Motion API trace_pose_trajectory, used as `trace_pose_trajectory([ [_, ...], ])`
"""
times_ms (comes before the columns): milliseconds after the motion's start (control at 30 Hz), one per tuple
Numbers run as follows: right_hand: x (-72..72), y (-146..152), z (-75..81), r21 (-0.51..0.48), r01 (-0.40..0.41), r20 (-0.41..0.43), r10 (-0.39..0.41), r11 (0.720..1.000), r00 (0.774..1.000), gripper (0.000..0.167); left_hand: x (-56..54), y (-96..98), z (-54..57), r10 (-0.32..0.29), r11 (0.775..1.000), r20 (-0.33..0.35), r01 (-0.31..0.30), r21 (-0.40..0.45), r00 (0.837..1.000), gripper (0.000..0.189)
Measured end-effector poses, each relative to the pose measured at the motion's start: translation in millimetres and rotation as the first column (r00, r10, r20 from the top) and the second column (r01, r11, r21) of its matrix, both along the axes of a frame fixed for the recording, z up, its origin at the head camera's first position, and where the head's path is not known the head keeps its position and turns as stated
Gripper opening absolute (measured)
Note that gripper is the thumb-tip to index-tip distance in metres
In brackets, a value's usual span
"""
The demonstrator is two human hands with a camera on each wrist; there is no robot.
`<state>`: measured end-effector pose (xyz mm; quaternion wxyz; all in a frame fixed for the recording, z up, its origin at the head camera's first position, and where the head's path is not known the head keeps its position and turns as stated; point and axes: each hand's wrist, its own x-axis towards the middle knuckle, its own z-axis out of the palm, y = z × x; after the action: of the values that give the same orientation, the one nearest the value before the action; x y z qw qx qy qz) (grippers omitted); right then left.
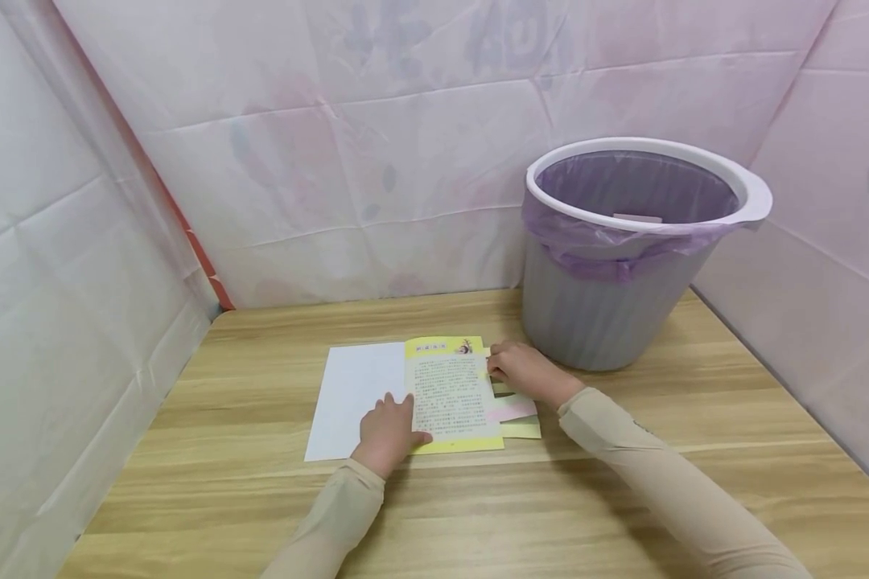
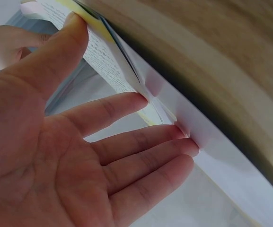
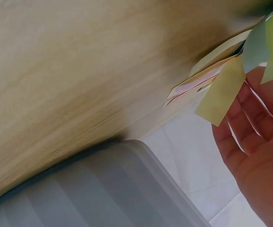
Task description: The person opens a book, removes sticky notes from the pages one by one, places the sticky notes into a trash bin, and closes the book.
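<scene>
Wood-grain tabletop (image 1: 261, 515) supports an open booklet (image 1: 452, 402) near its middle. Left page: white and unprinted. Right page: printed text between yellow bands, with a small picture at the upper right corner.

Left hand (image 1: 387, 434): released, fingers extended; fingertips touch the booklet near the fold, thumb on the lower part of the printed page.

Right hand (image 1: 527, 371): at the upper right edge of the printed page, fingers bent beside the paper tabs; whether they pinch one cannot be told. Below this hand, a pink tab (image 1: 514, 408) and a yellow-green tab (image 1: 523, 429) project past the page edge.

Ribbed grey waste bin (image 1: 586, 314): upright behind the right hand, white rim, purple liner (image 1: 623, 267) folded over.
</scene>
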<state>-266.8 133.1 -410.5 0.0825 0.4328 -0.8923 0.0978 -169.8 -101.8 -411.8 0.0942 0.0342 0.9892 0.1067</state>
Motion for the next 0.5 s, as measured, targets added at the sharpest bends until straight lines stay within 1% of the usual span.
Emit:
trace_pose_trajectory([
  [167, -0.6, 0.3, -1.3, 0.002, 0.022, 0.011, -0.022, 1.000, 1.000, 0.036, -0.2, 0.4, -0.9, 0.001, 1.000, 0.002, -0.001, -0.006, 1.000, 0.071],
  [500, -1.0, 0.7, -3.1, -0.001, 0.076, 0.021, -0.076, 0.997, 0.997, 0.020, 0.1, -0.1, -1.3, 0.001, 1.000, 0.000, -0.001, 0.003, 1.000, 0.071],
])
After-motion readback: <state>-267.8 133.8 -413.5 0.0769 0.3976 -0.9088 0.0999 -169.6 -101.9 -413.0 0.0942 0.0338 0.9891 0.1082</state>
